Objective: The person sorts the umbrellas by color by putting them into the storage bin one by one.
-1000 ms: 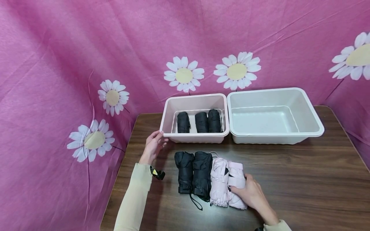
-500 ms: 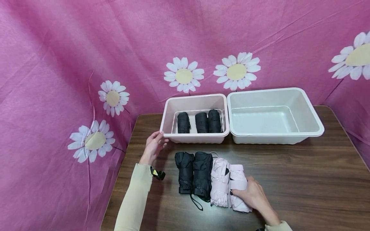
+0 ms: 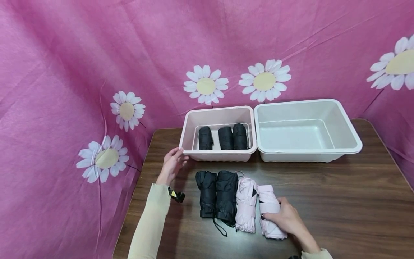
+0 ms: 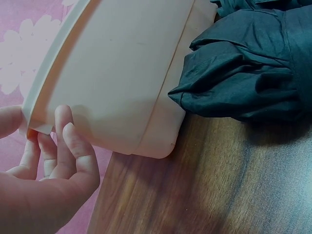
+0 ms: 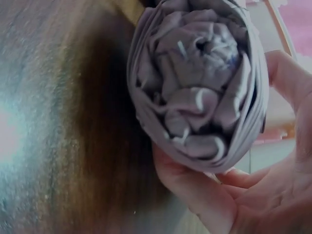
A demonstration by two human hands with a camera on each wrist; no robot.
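My right hand (image 3: 289, 217) grips a folded pale pink umbrella (image 3: 268, 205), thumb on one side and fingers on the other. The right wrist view shows the rolled end of this umbrella (image 5: 200, 92) close up, with a shadowed strip of table beside it. A second pink umbrella (image 3: 245, 207) lies just left of it, a narrow gap between them. Further left are two black folded umbrellas (image 3: 207, 194), side by side. My left hand (image 3: 171, 165) pinches the rim of the smaller pinkish bin (image 3: 218, 152) at its front left corner, thumb above and fingers underneath.
Inside the smaller bin lie three black rolled umbrellas (image 3: 225, 138). A larger white bin (image 3: 307, 157) with a bare floor stands against it on the right. Both stand at the back of the wooden table (image 3: 339, 201), before a pink flowered cloth (image 3: 161, 54).
My right hand has shifted the pink umbrella a little right and toward me, opening a gap from its neighbour. My left hand stays on the bin's rim.
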